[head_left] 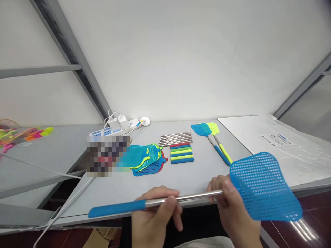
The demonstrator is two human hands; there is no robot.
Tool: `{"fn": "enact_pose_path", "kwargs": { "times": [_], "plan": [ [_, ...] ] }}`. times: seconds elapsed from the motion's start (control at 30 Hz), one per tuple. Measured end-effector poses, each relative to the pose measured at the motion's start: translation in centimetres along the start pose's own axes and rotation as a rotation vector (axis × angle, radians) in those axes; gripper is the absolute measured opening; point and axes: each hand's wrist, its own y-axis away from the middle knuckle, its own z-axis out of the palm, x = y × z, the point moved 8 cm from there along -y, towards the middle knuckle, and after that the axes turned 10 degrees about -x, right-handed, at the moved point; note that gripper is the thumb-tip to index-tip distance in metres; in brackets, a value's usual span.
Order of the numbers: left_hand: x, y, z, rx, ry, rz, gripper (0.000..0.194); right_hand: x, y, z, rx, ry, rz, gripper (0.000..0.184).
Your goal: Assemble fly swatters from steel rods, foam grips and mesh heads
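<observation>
My left hand (pixel 155 215) grips the steel shaft (pixel 181 198) of a blue fly swatter just ahead of its blue handle sleeve (pixel 116 208). My right hand (pixel 230 206) holds the same shaft near the blue mesh head (pixel 265 186), which tilts up at the right. On the table (pixel 129 187) beyond my hands lie a pile of loose swatter heads (pixel 144 158), a row of steel rods (pixel 176 138) and a stack of coloured handle sleeves (pixel 181 154). Two assembled swatters (pixel 207 132), blue and yellow, lie further back.
A power strip with white chargers (pixel 108 132) sits at the table's back edge, with a pixelated patch (pixel 107 156) in front. A plastic-covered white board (pixel 284 148) lies at the right. Coloured swatter parts (pixel 23 136) lie on a left-hand surface.
</observation>
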Motion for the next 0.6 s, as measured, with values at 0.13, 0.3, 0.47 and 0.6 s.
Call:
{"fn": "enact_pose_path", "kwargs": {
  "times": [0.13, 0.3, 0.47, 0.6],
  "plan": [
    [1.2, 0.1, -1.7, 0.169, -0.029, 0.026, 0.019, -0.2, -0.8, -2.1, 0.076, -0.202, 0.028, 0.040],
    [0.4, 0.2, -0.2, 0.139, 0.069, 0.030, 0.020, 0.2, -1.0, -2.5, 0.130, -0.339, 0.070, 0.041],
    [-1.5, 0.1, 1.8, -0.034, 0.072, 0.011, 0.015, 1.0, 0.1, 0.9, -0.037, -0.340, 0.054, 0.034],
    [-2.3, 0.3, 3.0, -0.147, 0.126, -0.014, 0.015, 1.4, 1.5, 4.0, -0.284, -0.204, 0.081, 0.036]
  ]
}}
